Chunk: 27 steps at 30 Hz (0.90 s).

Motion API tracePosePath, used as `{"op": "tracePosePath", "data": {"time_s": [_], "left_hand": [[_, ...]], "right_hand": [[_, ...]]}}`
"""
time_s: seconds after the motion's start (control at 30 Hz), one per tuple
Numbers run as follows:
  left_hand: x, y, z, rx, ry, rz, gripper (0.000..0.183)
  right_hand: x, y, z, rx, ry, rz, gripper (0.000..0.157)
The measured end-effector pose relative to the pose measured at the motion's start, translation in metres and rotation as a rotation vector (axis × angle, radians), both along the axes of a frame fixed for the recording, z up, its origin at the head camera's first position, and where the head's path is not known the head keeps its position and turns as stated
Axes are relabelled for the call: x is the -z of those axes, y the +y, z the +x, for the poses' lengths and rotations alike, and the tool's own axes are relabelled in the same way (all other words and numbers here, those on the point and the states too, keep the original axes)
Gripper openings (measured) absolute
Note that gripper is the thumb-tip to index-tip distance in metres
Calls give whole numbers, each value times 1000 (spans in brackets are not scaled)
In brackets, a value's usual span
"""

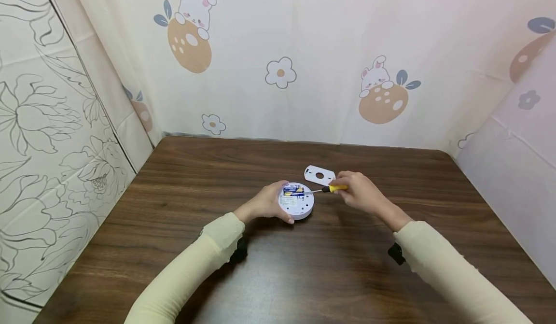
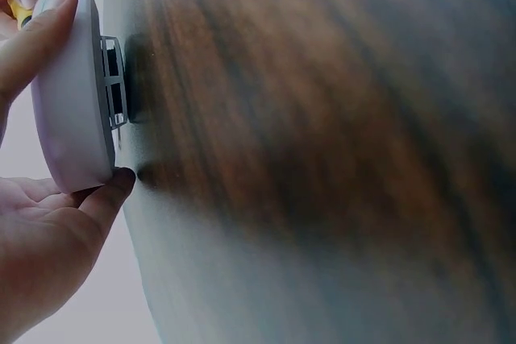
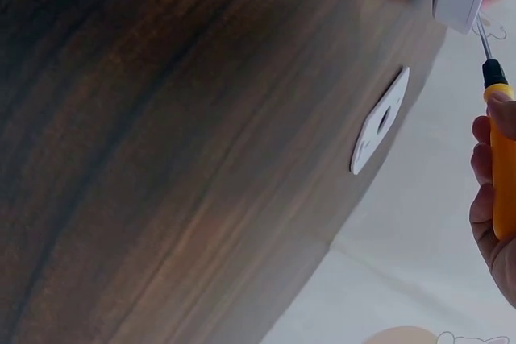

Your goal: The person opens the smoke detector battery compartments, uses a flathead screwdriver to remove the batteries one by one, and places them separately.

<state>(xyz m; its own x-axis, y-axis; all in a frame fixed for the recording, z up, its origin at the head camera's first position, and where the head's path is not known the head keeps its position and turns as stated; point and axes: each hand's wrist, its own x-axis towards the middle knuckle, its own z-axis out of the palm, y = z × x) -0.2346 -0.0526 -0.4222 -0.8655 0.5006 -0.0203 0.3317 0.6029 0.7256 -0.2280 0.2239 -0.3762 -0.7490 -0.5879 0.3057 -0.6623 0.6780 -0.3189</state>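
A round white smoke detector (image 1: 297, 211) is held near the middle of the table, its back facing up, with blue batteries (image 1: 293, 190) in its open compartment. My left hand (image 1: 266, 202) grips it by the rim, thumb on the near side and fingers on the far side. In the left wrist view the detector (image 2: 72, 102) has a slotted vent on its underside. My right hand (image 1: 360, 191) grips the yellow handle of a screwdriver (image 1: 339, 188). Its metal shaft reaches left to the batteries' right end; whether the tip touches them I cannot tell.
A white mounting plate (image 1: 313, 173) with a round centre hole lies flat on the dark wooden table (image 1: 208, 169), just beyond the screwdriver. Patterned curtains (image 1: 321, 111) hang behind the table and at both sides.
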Motion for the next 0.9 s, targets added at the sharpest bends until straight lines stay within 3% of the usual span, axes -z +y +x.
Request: {"op": "tracePosePath", "data": {"time_s": [0.67, 0.9], "left_hand": [[-1, 0, 1, 1, 15, 0, 108], [0, 0, 0, -2, -14, 15, 109]], "right_hand": [[19, 7, 0, -1, -60, -143, 20], [25, 10, -1, 17, -90, -174, 21]]}}
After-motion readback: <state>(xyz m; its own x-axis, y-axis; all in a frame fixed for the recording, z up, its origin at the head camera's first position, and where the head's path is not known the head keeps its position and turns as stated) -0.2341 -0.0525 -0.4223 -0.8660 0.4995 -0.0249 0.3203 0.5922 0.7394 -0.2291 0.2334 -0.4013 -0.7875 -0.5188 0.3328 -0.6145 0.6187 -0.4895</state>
